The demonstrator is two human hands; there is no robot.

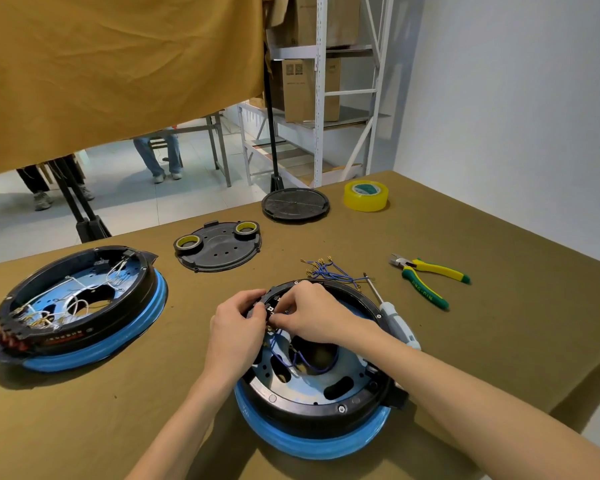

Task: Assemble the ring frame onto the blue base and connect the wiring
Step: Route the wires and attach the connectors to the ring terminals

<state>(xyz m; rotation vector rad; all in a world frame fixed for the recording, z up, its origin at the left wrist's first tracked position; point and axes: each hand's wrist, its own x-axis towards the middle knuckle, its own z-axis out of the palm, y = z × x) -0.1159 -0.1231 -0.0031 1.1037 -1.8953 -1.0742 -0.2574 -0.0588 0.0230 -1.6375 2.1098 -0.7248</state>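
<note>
A black ring frame (343, 408) sits on a blue base (312, 445) in front of me, with blue wires (305, 362) looped inside over the metal plate. My left hand (236, 327) grips the switch block on the ring's far left rim. My right hand (312, 317) pinches a small wire terminal against that block. My fingers hide the exact contact point. A bundle of loose blue wires (329, 270) with brass terminals lies just beyond the ring.
A second ring-and-base unit (80, 306) with white wiring sits at the left. A black plate (219, 251) carrying two tape rolls, a round black cover (295, 204), yellow tape (366, 195), pliers (430, 280) and a screwdriver (392, 317) lie around.
</note>
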